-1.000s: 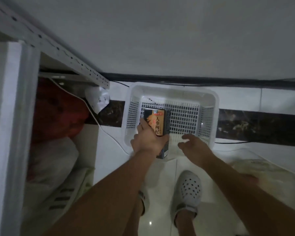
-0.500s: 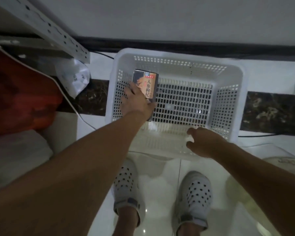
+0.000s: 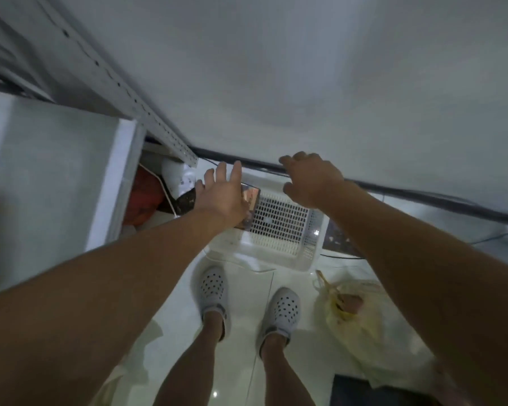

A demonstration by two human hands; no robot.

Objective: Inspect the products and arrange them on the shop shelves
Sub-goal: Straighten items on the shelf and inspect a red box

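A dark product box [image 3: 251,200] with a printed picture lies in the white perforated basket [image 3: 277,259] on the floor, against its left wall. My left hand [image 3: 221,192] hovers above the box with straight, spread fingers, covering its left part and holding nothing. My right hand [image 3: 311,177] hangs over the far side of the basket with loosely curled fingers, empty. Apart from the box, the visible basket bottom is bare.
A white shelf unit [image 3: 56,171] with a perforated upright [image 3: 156,123] stands at the left; a red bag [image 3: 144,197] and a white bag [image 3: 177,176] sit beneath it. A yellowish plastic bag [image 3: 351,306] lies on the floor at right. My feet in white clogs [image 3: 213,285] stand before the basket.
My left hand has let go of the box, which now lies in the basket, and has opened above it. My right hand has risen. The view has pulled up and back.
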